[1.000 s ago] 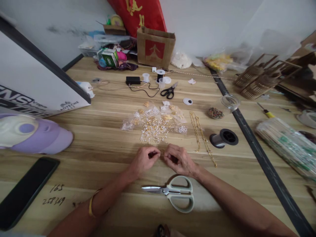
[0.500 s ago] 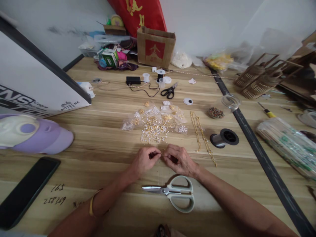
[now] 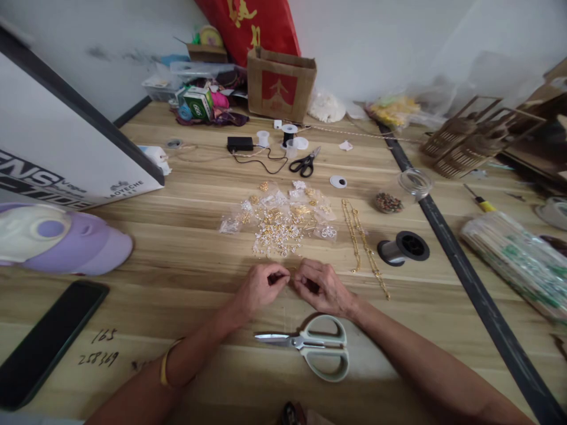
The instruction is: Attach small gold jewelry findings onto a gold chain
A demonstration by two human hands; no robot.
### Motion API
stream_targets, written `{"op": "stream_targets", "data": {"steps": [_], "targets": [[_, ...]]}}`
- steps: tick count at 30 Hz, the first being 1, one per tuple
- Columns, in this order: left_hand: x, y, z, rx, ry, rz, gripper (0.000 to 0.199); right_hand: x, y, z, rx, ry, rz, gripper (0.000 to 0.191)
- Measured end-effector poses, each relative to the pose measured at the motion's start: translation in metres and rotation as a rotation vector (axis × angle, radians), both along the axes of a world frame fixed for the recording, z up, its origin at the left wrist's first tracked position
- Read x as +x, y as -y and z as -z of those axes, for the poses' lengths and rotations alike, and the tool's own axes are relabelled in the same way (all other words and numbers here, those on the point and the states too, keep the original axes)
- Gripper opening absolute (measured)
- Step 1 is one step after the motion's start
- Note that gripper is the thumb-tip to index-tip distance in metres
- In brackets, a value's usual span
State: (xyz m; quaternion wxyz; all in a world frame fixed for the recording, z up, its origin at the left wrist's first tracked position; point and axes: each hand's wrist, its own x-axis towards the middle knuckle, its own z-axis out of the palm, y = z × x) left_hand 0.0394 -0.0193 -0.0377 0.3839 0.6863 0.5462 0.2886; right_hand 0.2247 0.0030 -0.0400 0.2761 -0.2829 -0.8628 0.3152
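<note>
My left hand (image 3: 261, 287) and my right hand (image 3: 322, 287) meet low over the middle of the table, fingertips nearly touching. Both are closed in a pinch; whatever sits between the fingers is too small to make out. Thin, faint strands hang below them toward the scissors with pale grey handles (image 3: 325, 348), which lie just in front of my wrists. Beyond my fingers spreads a pile of small gold and silver beads (image 3: 277, 230), with small clear bags of findings around it. Right of my right hand lie gold bead chains (image 3: 364, 245) and a spool of fine clear line (image 3: 401, 248).
A jar of mixed beads (image 3: 392, 200) lies on its side at right. Black scissors (image 3: 305, 162) and small spools are behind the pile. A phone (image 3: 46, 342) and a purple-white object (image 3: 66, 239) are at left, a bag of sticks (image 3: 516, 260) far right. A paper bag (image 3: 280, 88) stands behind.
Hardly anything differs. My hands keep the same pinched pose in the same place; the whole view has shifted very slightly.
</note>
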Motion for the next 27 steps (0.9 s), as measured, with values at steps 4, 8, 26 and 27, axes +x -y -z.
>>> {"op": "stream_targets", "data": {"steps": [4, 8, 26, 27], "targets": [[0.0002, -0.0001, 0.0003, -0.009, 0.003, -0.004, 0.011, -0.0003, -0.0001, 0.0003, 0.007, -0.002, 0.001, 0.008], [0.0000, -0.0002, 0.0015, -0.032, 0.018, -0.005, 0.011, -0.0002, -0.0004, 0.0001, 0.009, -0.006, -0.002, 0.008], [-0.0046, -0.0015, -0.0064, -0.206, 0.156, 0.039, 0.018, 0.0011, -0.0008, 0.0029, 0.003, 0.008, 0.004, 0.007], [-0.0045, -0.0016, -0.0068, -0.219, 0.161, 0.040, 0.018, 0.0014, -0.0007, 0.0036, -0.001, 0.009, 0.006, 0.007]]}}
